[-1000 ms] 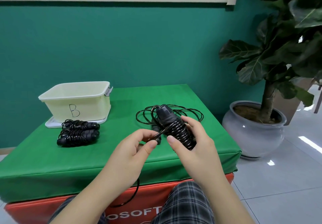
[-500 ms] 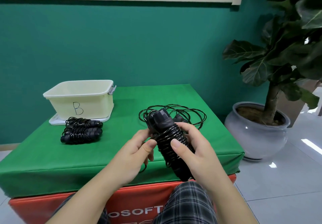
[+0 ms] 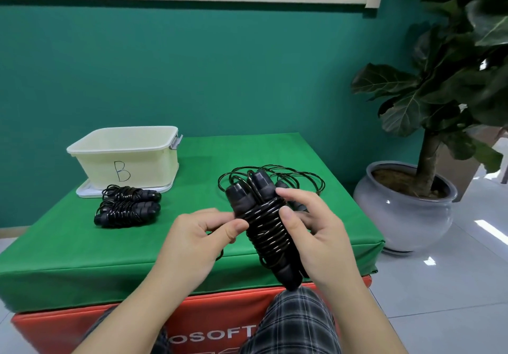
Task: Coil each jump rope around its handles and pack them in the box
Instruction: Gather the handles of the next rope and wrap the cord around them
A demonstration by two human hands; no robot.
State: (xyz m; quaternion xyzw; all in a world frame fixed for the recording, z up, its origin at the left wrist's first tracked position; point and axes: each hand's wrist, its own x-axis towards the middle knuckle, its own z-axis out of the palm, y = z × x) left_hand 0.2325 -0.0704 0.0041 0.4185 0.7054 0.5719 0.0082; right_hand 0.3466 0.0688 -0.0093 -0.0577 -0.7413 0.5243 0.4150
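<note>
Hands above mat's near edge, right hand (image 3: 316, 232) fingers gripping coiled rope (image 3: 264, 227), left hand (image 3: 198, 241) pinching its cord.

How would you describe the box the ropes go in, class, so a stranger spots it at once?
Start at the green-covered table and look to its far left corner. There stands a pale cream box, open-topped, resting on its white lid, behind two coiled ropes. Only it bears a handwritten B.

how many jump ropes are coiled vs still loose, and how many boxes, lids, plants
coiled jump ropes lying on the mat: 2
jump rope in the right hand and left hand, being coiled: 1
loose jump rope: 1
box marked B: 1
lid under the box: 1
potted plant: 1
total: 7
</note>
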